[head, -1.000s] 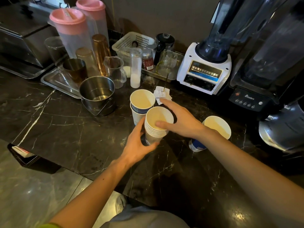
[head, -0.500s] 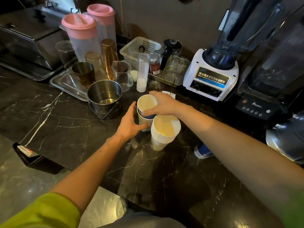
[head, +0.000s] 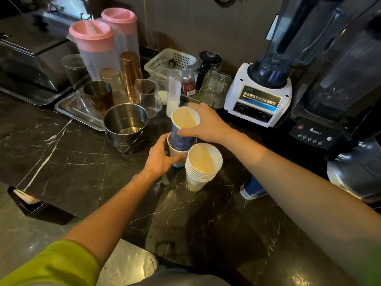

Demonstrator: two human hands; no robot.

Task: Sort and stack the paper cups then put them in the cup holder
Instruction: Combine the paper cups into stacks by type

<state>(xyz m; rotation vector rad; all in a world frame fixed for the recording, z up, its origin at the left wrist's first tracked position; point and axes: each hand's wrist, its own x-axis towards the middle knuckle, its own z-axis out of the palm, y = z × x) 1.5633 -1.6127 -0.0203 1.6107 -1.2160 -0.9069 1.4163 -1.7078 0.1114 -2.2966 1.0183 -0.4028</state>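
My right hand (head: 206, 125) grips a blue paper cup (head: 182, 133) by its rim and side, lifted partly out of a white paper cup (head: 177, 154) beneath it. My left hand (head: 159, 159) is wrapped around that white cup, which stands on the dark marble counter (head: 82, 162). Just to the right stands a stack of several nested white paper cups (head: 201, 167), untouched. Another blue cup (head: 251, 189) lies on its side further right, mostly hidden behind my right forearm. No cup holder shows in this view.
A steel pot (head: 125, 125) sits just left of the cups. Behind it a metal tray (head: 71, 109) holds glasses and shakers, with pink-lidded pitchers (head: 92, 48). A white basket (head: 170, 59), jars and two blenders (head: 259, 93) line the back and right.
My right hand has raised the blue cup part-way out of the white cup. My left hand has closed more firmly around the white cup. The nested stack stays put.
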